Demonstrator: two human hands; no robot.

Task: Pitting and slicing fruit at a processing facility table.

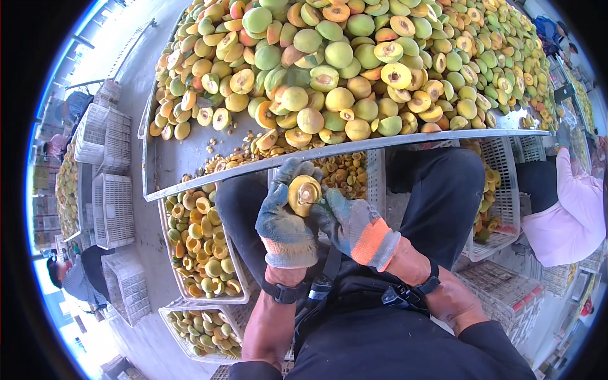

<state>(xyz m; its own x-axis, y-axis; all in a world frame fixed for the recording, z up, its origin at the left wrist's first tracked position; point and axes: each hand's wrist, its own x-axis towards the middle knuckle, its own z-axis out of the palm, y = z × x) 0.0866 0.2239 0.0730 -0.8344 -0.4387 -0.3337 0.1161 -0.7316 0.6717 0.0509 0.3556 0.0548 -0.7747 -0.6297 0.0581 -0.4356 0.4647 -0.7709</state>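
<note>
Both of my hands wear grey-blue coated work gloves with orange bands at the cuffs. My left hand (287, 213) holds a halved apricot-like fruit (300, 194), its cut face turned up with the pit area showing. My right hand (349, 221) is closed around a small tool with a green handle (324, 204), and its tip meets the cut face. Most of the tool is hidden by the glove. Just beyond my hands runs the metal rim of a sorting table (342, 150), heaped with halved green and yellow fruit (339, 97).
Below the rim stands a crate of pits and scraps (380, 183). To my left are a crate of pitted halves (244, 297) and another fruit crate (178, 351). A co-worker in a pink top (565, 213) sits at right. Stacked white crates (111, 209) stand at far left.
</note>
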